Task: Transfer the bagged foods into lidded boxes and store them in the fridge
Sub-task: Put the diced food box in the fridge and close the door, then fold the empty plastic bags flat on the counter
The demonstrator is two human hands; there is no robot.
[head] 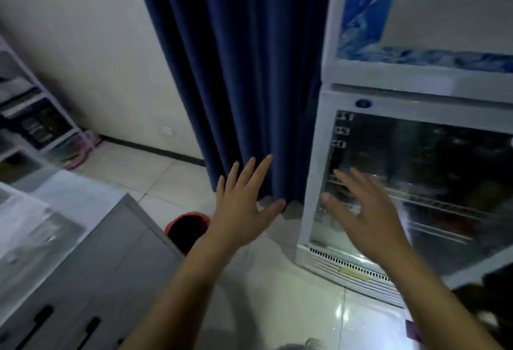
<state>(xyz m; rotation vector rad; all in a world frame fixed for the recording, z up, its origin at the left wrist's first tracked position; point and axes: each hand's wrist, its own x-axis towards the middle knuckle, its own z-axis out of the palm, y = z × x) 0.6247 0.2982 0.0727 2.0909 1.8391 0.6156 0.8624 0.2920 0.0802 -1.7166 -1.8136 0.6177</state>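
Note:
A white fridge (pixel 313 172) with a glass door stands at the right, wire shelves dimly visible behind the glass. My right hand (pixel 366 216) is stretched out in front of the door's left part, fingers spread and blurred, holding nothing. My left hand (pixel 241 205) is raised in front of the blue curtain, fingers straight and spread, empty. No bags or lidded boxes are clearly in view; what lies on the counter at the left is too blurred to tell.
A dark blue curtain (pixel 244 72) hangs between wall and fridge. A grey cabinet (pixel 91 272) with black handles and a pale top fills the lower left. A red bin (pixel 188 229) stands on the tiled floor beside it. A shelf rack (pixel 39 122) stands at far left.

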